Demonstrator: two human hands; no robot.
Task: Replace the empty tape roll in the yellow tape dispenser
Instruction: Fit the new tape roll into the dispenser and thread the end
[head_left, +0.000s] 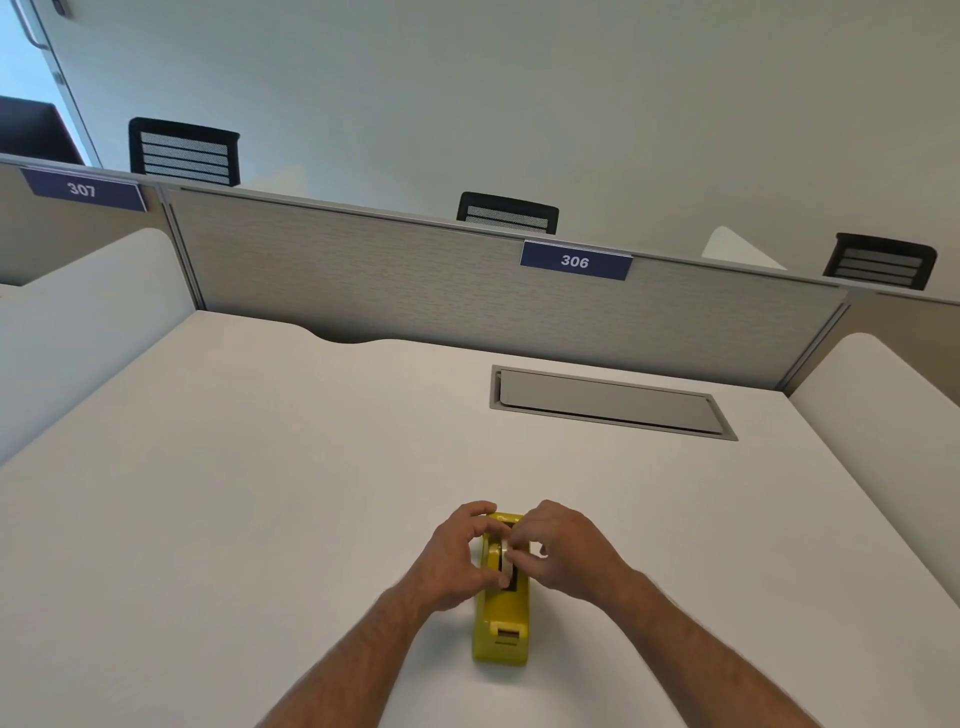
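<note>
The yellow tape dispenser (502, 618) lies on the white desk (260, 493), its cutter end toward me. A pale tape roll (505, 558) sits in the dispenser's slot, mostly hidden by fingers. My left hand (457, 558) wraps around the dispenser's left side, thumb near the roll and fingers curled over the far end. My right hand (561, 551) comes in from the right and pinches the roll with its fingertips. Whether the roll carries tape is hidden.
A grey cable hatch (608, 401) is set into the desk at the back right. A grey partition (415, 280) with a "306" label (575, 261) closes off the far edge. White side dividers (878, 415) flank the desk, and chair backs show beyond.
</note>
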